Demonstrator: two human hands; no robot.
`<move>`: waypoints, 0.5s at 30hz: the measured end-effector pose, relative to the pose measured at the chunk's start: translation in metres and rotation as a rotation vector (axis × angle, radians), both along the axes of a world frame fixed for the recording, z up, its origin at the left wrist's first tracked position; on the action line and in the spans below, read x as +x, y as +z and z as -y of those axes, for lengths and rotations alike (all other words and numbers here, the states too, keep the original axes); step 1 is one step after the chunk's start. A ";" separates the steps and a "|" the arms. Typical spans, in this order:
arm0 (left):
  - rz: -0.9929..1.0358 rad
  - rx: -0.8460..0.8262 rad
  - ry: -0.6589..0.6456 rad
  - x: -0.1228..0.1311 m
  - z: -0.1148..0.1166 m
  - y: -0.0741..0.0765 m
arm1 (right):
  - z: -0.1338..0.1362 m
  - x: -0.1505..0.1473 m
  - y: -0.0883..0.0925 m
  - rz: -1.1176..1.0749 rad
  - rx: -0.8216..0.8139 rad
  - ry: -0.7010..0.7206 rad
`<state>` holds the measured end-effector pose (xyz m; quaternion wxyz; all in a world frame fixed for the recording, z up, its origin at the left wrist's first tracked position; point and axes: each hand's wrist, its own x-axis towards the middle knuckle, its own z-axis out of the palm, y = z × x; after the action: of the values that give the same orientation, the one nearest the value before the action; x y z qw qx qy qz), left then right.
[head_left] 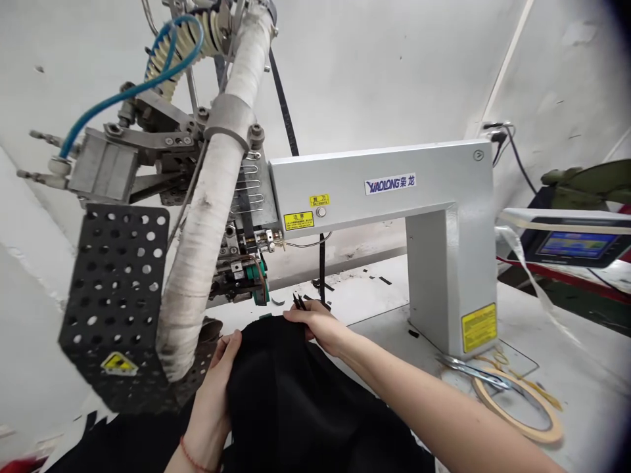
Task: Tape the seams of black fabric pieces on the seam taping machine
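A large piece of black fabric (296, 401) is stretched between my two hands and drapes down over the table's front. My left hand (217, 381) is closed on its left edge, thumb on top. My right hand (320, 325) pinches its upper right edge. Two thin dark points, like tweezer tips (299, 302), stick up from my right hand; the rest of that tool is hidden. Just beyond the fabric's top edge is the green and metal working head (256, 272) of a seam-taping machine. Whether the fabric touches the machine, I cannot tell.
The machine's grey arm (355, 190) spans the back. A wrapped white pipe (211, 217) and a perforated black guard (116, 282) stand close on the left. At right lie a tape roll (552, 430), metal scissors (476, 373) and a control screen (574, 244). Black scraps (385, 280) litter the table.
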<state>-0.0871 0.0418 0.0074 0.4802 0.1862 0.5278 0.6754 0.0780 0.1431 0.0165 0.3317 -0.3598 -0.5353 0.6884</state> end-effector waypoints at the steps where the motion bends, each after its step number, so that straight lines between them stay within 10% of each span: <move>1: 0.008 -0.008 0.015 0.000 -0.001 -0.001 | 0.001 0.000 0.000 -0.003 -0.003 -0.011; 15: -0.219 0.005 -0.067 -0.030 -0.027 -0.008 | -0.005 -0.012 0.011 -0.071 -0.112 -0.174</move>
<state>-0.1173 0.0687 -0.0005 0.4413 0.2777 0.5689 0.6360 0.0661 0.1485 0.0275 0.3884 -0.3982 -0.4506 0.6982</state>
